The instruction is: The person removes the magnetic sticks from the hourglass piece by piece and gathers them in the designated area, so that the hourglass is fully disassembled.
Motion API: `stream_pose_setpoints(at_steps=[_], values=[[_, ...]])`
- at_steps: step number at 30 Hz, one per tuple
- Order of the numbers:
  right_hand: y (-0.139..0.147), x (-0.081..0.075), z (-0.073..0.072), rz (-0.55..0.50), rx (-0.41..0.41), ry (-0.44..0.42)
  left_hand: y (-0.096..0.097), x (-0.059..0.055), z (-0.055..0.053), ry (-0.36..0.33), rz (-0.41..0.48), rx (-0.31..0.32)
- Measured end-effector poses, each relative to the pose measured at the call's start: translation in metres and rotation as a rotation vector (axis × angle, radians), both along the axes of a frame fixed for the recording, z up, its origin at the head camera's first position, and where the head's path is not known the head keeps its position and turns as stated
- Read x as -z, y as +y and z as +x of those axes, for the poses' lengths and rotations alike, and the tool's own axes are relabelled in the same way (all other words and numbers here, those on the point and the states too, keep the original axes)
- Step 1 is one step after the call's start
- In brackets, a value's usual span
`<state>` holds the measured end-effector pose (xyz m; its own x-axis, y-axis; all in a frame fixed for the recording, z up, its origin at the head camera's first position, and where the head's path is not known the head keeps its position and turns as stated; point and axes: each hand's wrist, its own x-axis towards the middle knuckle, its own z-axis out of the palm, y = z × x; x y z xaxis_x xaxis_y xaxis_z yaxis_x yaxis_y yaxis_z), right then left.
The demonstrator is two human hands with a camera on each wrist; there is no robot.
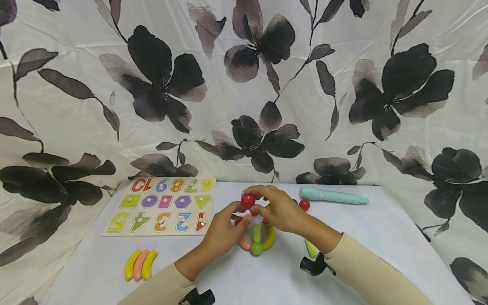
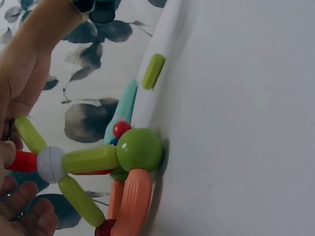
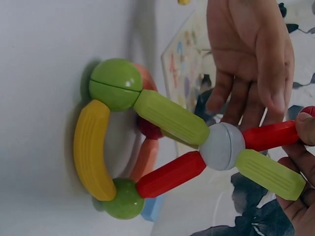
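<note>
A construction of coloured sticks and balls stands between my hands. Its base is a ring with a yellow curved stick (image 3: 91, 150), salmon curved sticks (image 2: 134, 201) and green balls (image 1: 256, 248). Straight sticks rise to a white ball (image 3: 222, 146); a red stick (image 3: 270, 135) and a light green stick (image 3: 270, 174) extend from it. My right hand (image 1: 284, 209) pinches a red ball (image 1: 248, 200) at the red stick's end, its fingers also near the light green stick. My left hand (image 1: 223, 228) is beside the red stick, fingers relaxed; its exact contact is partly hidden.
A number-and-shape puzzle board (image 1: 160, 212) lies at the back left, with several loose curved sticks (image 1: 140, 265) in front of it. On the right are a teal pen-like tube (image 1: 333, 195), a loose red ball (image 1: 304, 205) and a green stick (image 1: 310, 248). Floral cloth (image 1: 251, 106) hangs behind.
</note>
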<state>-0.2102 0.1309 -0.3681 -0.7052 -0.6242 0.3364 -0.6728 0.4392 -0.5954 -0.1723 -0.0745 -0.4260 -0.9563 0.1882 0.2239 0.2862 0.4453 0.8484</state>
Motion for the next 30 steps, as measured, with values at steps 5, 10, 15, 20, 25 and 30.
stream_pose_setpoints(at_steps=[5,10,15,20,25,30], values=[[0.0,0.001,0.0,0.012,0.019,0.027,0.009,0.004,-0.005,0.012,0.01,-0.008],[-0.001,0.002,0.0,0.017,0.026,0.039,0.015,0.007,-0.007,0.016,0.035,-0.006],[-0.002,0.004,0.0,0.007,0.033,0.04,0.017,0.009,-0.011,0.048,0.02,-0.009],[-0.003,0.004,0.002,-0.017,0.04,0.021,0.018,0.006,-0.011,0.06,-0.024,-0.013],[-0.004,0.0,0.004,-0.04,0.098,-0.008,0.018,0.004,-0.011,0.056,-0.037,-0.012],[-0.001,-0.004,0.004,-0.054,0.153,0.015,0.018,0.003,-0.011,0.04,-0.043,-0.008]])
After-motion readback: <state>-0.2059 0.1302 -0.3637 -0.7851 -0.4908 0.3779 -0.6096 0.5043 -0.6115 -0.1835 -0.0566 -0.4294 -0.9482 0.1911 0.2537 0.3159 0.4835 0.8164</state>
